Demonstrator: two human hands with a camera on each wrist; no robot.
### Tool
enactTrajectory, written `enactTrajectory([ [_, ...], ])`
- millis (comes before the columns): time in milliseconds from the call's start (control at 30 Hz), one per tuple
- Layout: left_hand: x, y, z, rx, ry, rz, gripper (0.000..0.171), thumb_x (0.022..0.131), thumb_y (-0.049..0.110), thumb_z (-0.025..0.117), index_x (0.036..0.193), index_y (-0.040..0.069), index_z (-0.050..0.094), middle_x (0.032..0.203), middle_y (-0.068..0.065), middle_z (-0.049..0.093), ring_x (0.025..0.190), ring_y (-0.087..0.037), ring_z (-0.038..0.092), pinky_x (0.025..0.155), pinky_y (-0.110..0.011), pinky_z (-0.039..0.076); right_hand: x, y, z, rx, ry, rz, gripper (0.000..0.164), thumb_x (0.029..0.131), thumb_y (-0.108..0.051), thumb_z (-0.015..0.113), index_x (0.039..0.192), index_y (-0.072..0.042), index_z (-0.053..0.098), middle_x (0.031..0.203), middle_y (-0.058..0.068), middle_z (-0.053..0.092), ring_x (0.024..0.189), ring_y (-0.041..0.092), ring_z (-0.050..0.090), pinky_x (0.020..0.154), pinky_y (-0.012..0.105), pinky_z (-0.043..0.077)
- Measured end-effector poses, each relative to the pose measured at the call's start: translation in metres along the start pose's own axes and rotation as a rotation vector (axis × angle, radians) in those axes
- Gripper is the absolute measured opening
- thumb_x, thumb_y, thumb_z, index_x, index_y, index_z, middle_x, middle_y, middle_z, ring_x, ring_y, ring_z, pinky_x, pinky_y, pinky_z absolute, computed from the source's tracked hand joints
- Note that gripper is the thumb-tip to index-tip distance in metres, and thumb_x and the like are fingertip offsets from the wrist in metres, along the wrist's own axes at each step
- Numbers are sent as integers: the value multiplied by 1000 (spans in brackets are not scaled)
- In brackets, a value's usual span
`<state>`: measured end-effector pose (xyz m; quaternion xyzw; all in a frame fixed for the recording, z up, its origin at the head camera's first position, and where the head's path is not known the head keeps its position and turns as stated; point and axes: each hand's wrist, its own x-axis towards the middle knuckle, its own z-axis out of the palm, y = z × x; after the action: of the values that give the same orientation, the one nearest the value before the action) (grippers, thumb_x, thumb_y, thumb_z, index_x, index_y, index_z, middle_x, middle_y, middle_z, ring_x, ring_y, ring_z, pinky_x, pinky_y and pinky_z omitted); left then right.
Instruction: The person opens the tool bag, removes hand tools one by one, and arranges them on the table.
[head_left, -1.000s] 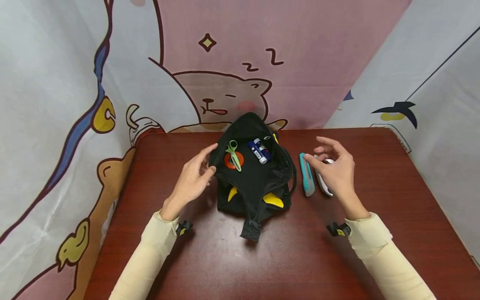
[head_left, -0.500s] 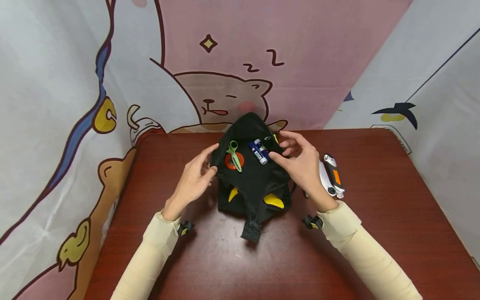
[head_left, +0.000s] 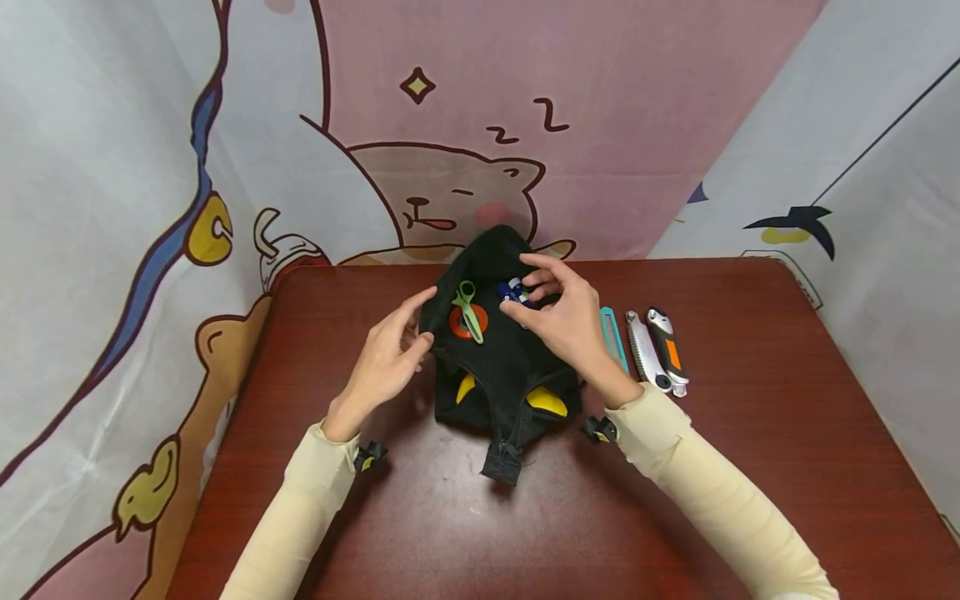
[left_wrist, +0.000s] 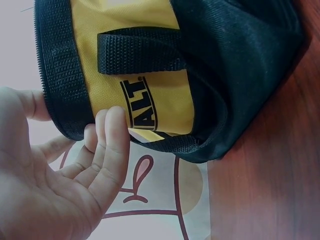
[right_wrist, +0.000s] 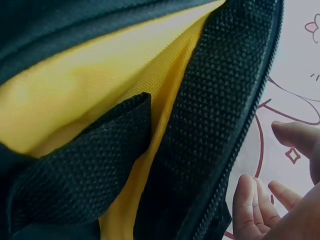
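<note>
Black woven fabric makes up most of the bag [head_left: 498,358], which sits on the brown table [head_left: 450,517] with its mouth gaping. It looks soft and fairly light, likely to sag wherever it lacks support; the stiffer zip-edged rim [left_wrist: 62,60] seems the best hold, with the webbing loop [left_wrist: 142,50] a second choice. The left hand [head_left: 384,358] grips that rim lightly, digits to either side of its edge.

Two blue-and-white tubes [head_left: 504,291] lie inside, right of the green scissors [head_left: 468,310], which overlap an orange ring [head_left: 481,321]. The tubes are probably light, rigid and smooth enough to roll or slip, so a pinch around mid-barrel should suit them. The right hand [head_left: 566,321] is spread above them, thumb and fingers parted, with nothing visible in its grasp; whether it touches a tube cannot be told, as it partly covers them.

Outside, the bag shows a bright yellow panel [left_wrist: 175,105] with black lettering [left_wrist: 140,105], "ALT" being the readable part. Just right of the bag lie a teal tool [head_left: 613,337], a toothed silver tool [head_left: 642,346] and a black-and-orange tool [head_left: 671,342].
</note>
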<state>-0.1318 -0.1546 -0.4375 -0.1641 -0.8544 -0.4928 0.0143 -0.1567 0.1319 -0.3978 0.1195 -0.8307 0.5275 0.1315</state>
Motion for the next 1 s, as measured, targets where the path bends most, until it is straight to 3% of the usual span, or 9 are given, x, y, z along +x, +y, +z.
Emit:
enactTrajectory([
  [100,0,-1,0,-4,-1,0,67,106,6,63,169,25,49,109,-13,57,78,-44,71,60,-32,65,2,-1,3,-6,-8,7,64,85,-16,97,144,-13,73,114,11,76,95,27,72,78,35,58],
  [200,0,-1,0,-3,-1,2,67,107,6,63,169,26,48,109,-12,57,78,-43,71,60,-32,65,5,-1,5,-7,-13,9,65,85,-16,98,145,-13,73,114,10,76,95,26,72,77,31,57],
  [467,0,-1,-1,9,9,27,66,106,6,62,169,22,49,110,-13,57,74,-28,69,59,-30,65,13,6,13,-37,-33,-12,64,85,-16,97,144,-11,73,113,11,76,95,30,73,81,36,58],
  [700,0,-1,-1,2,10,17,67,106,6,63,169,24,49,110,-12,58,75,-39,70,58,-31,65,22,9,26,-71,-75,-2,65,88,-18,96,146,-10,71,116,12,76,97,32,73,82,44,59],
  [1000,0,-2,0,3,11,24,67,105,6,63,168,23,50,112,-13,59,75,-39,70,57,-31,64,28,21,39,-184,-154,-28,66,90,-20,94,149,-9,68,119,15,74,102,32,72,94,54,59],
])
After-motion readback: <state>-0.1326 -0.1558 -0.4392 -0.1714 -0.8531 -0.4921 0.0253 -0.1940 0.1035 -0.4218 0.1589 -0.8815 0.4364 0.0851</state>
